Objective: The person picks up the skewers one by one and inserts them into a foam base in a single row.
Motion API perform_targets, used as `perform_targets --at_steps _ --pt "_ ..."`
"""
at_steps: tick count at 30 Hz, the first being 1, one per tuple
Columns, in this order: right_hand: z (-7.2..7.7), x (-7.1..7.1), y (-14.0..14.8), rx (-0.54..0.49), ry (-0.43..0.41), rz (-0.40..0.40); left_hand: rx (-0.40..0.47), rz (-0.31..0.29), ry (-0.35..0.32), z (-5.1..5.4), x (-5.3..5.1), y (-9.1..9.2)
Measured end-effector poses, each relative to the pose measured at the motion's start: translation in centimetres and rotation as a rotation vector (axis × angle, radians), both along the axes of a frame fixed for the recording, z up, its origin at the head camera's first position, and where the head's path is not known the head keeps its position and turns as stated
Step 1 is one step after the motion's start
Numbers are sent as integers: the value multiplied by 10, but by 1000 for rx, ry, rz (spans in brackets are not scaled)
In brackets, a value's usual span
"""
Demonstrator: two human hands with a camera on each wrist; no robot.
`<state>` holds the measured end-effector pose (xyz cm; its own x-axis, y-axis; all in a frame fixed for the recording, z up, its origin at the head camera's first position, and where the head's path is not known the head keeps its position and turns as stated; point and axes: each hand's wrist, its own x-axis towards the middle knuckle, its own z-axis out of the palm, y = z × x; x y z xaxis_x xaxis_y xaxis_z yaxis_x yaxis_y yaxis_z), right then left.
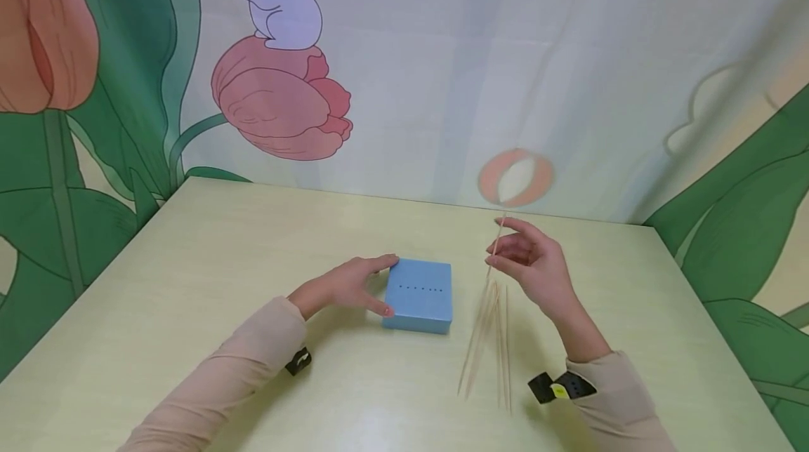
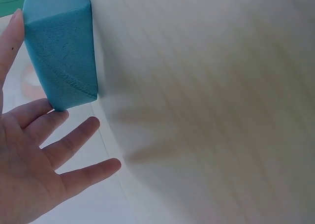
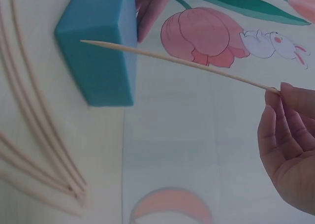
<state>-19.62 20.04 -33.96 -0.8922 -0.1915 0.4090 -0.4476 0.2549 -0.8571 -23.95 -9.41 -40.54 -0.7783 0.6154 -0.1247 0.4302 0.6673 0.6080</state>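
Noting a Divided Set-Up: One Side Steadies, the Other Holds

We find the blue block (image 1: 418,308) lying flat on the surface (image 1: 284,234), its row of small dark holes (image 1: 423,288) facing up. In our judgement, the left hand (image 1: 354,283) rests against it to keep it from sliding. Several loose sticks (image 1: 483,326) lie just right of the block, probably placed there for easy reach by the right hand (image 1: 531,262).

We observe one thin wooden stick (image 3: 172,60) held up off the surface, to the right of the block and apart from it. The right fingers pinch it between thumb and forefinger; we take this light hold to be meant for aiming the pointed end. In the head view its lower end merges with the loose sticks, so we cannot tell exactly where it sits.

As to pose, we record the left thumb at the near left corner and the forefinger at the far one, with those fingers extended and spread rather than wrapped round. The right wrist is lifted, its forearm slanting in from the near right.
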Motion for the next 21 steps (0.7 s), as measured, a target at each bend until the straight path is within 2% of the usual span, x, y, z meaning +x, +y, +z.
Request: perform_targets --at_steps 7,21 --pt "4 -4 -14 -14 19 16 -17 12 -4 -3 0 1" --pt "21 -17 -46 -75 123 85 -21 18 -9 -2 2 2"
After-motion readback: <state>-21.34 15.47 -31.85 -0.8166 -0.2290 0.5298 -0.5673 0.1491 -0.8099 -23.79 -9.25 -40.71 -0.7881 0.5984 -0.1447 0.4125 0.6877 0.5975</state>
